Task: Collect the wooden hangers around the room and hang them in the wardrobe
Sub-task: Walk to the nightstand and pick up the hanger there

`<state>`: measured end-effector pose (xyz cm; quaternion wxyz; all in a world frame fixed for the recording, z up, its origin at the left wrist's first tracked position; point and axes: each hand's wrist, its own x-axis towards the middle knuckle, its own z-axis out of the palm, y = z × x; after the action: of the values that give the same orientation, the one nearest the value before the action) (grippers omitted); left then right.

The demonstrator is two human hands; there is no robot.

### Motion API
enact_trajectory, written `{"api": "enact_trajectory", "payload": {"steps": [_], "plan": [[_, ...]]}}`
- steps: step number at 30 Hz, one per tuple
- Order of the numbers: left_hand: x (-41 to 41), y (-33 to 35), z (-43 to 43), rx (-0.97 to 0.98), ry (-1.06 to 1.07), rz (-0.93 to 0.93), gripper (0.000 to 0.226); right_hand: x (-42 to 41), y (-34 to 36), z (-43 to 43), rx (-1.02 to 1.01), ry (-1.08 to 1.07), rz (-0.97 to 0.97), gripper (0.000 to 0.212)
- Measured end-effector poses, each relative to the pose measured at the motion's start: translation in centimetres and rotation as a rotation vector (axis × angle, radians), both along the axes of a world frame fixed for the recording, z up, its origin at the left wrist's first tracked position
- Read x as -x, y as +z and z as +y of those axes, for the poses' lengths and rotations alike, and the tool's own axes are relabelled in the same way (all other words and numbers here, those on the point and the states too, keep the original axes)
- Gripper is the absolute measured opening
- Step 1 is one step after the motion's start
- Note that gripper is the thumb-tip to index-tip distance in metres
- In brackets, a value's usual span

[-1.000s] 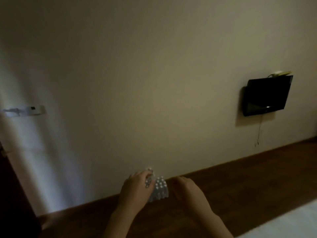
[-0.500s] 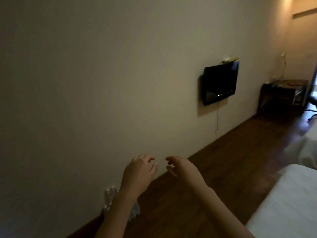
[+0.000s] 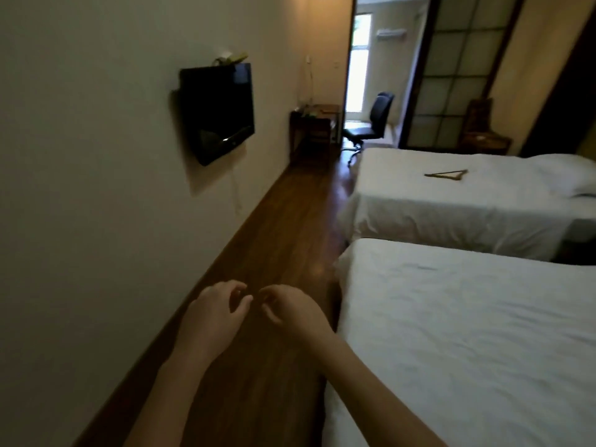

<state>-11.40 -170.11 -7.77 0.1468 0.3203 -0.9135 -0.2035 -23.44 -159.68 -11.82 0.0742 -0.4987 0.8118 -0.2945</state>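
Observation:
A wooden hanger [image 3: 446, 175] lies flat on the white sheet of the far bed [image 3: 451, 204], well ahead and to the right of me. My left hand [image 3: 214, 314] and my right hand [image 3: 290, 306] hover side by side over the wooden floor, fingers loosely curled, fingertips almost meeting. Neither hand holds anything. No wardrobe is in view.
A near bed [image 3: 467, 333] fills the lower right. A black TV [image 3: 217, 111] hangs on the left wall. A wooden floor aisle [image 3: 290, 221] runs between wall and beds toward a dark desk [image 3: 314, 127], an office chair [image 3: 371, 124] and a bright doorway [image 3: 358, 62]. A dark-framed sliding screen [image 3: 451, 69] stands at the back right.
The view has swung right from the bare wall to the aisle and both beds. The white pack held a second ago is out of my hands and out of view.

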Motion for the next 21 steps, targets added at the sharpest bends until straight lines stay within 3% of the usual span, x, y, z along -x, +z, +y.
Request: {"api": "enact_trajectory", "payload": {"steps": [12,21], "plan": [[22.4,-0.8,-9.5,-0.049,-0.752,-0.015,0.025,11.2,0.6,-4.0,0.03,-0.846,-0.146,0.034],[32.9,-2.8,-10.7,-0.184,-1.041,-0.029,0.035,17.4,0.1,-6.2,0.019,-1.107,-0.162,0.037]]}}
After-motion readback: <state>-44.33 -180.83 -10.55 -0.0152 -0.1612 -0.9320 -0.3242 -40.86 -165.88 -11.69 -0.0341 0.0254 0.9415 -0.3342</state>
